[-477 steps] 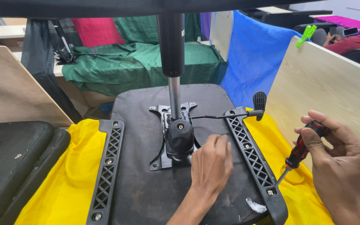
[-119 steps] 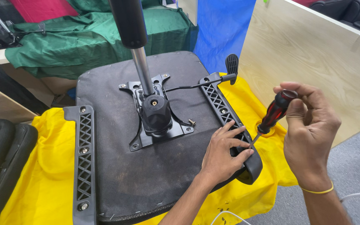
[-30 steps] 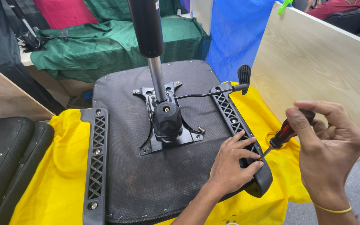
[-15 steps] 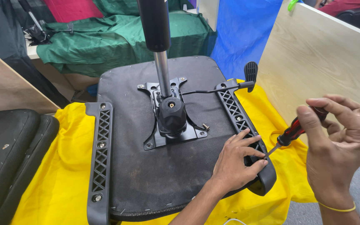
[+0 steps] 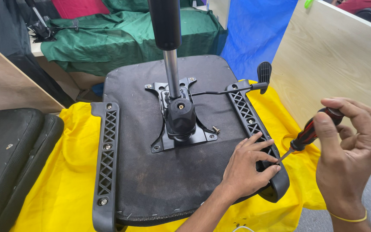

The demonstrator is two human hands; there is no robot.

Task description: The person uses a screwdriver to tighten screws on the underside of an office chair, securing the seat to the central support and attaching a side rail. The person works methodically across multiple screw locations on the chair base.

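Head view: upturned black chair seat [image 5: 168, 180] lies centre on yellow cloth [image 5: 61, 189]; left hand [image 5: 247, 169], fingers spread, presses its right armrest bracket [image 5: 254, 124] at four o'clock; right hand [image 5: 351, 150], at three o'clock, pinches a red-and-black screwdriver [image 5: 310, 131], tip at the bracket.

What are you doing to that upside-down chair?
A person is working on an office chair seat that lies bottom-up on a yellow cloth. The left hand presses on the near end of the black plastic armrest bracket on the seat's right side. The right hand holds a red-and-black screwdriver with its tip aimed at that bracket, just beside the left fingers. A loose bolt lies on the seat by the metal plate under the gas cylinder.
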